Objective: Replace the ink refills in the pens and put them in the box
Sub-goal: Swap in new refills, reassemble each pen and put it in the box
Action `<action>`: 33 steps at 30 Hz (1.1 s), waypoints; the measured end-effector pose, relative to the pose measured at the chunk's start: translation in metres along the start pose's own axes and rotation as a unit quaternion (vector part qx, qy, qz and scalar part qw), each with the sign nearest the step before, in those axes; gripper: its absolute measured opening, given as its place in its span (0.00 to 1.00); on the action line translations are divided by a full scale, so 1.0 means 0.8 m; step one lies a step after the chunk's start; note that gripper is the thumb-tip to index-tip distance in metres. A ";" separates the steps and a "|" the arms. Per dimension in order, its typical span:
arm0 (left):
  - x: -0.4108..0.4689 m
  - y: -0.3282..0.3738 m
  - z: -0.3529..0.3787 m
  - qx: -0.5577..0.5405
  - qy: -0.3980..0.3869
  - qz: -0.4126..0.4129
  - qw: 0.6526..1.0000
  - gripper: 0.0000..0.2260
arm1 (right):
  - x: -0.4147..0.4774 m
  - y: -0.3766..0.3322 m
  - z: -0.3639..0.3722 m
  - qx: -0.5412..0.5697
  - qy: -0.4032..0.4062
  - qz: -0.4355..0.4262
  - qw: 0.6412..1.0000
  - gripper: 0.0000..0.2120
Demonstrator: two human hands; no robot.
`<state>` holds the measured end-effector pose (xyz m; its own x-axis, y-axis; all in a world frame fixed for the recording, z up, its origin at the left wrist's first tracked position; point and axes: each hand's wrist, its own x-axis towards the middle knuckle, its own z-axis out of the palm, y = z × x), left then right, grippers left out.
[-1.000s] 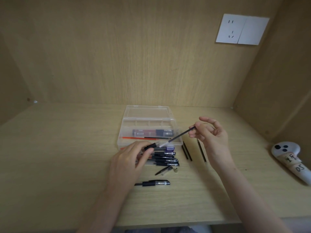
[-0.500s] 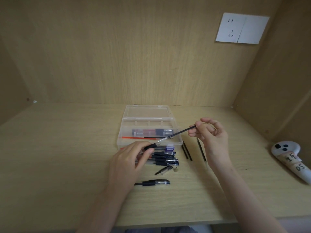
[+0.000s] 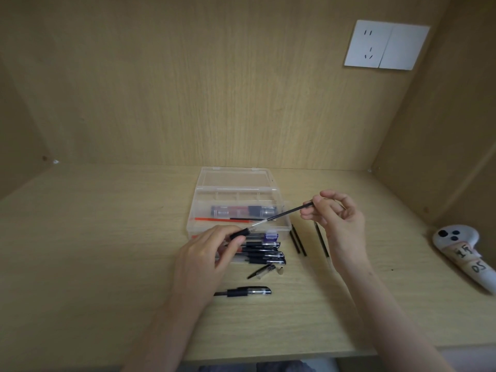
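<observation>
Left hand (image 3: 204, 256): fingers curled round black pen barrel (image 3: 240, 233), held above pen row (image 3: 264, 251) on desk (image 3: 107, 251). Right hand (image 3: 339, 221): fingers pinch far end of black refill (image 3: 285, 213). Refill slants up from barrel, over front right corner of open clear box (image 3: 193, 218). Box holds pens and red refill (image 3: 212, 219). Loose refills (image 3: 298, 241) lie on desk just right of box.

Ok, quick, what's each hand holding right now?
Left hand: grips the pen barrel by its black grip.
Right hand: pinches the far end of the black refill.
</observation>
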<state>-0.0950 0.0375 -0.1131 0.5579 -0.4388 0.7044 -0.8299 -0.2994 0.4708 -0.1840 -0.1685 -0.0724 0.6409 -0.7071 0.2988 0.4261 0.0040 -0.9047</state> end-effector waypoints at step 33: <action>-0.001 0.000 -0.001 -0.021 -0.011 -0.003 1.000 0.13 | -0.026 -0.002 0.037 0.079 -0.079 0.113 0.987 0.14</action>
<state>-0.0954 0.0383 -0.1134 0.5626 -0.4552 0.6901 -0.8257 -0.2673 0.4968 -0.1793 -0.1326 -0.0681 0.8180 -0.5555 0.1492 0.3466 0.2690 -0.8986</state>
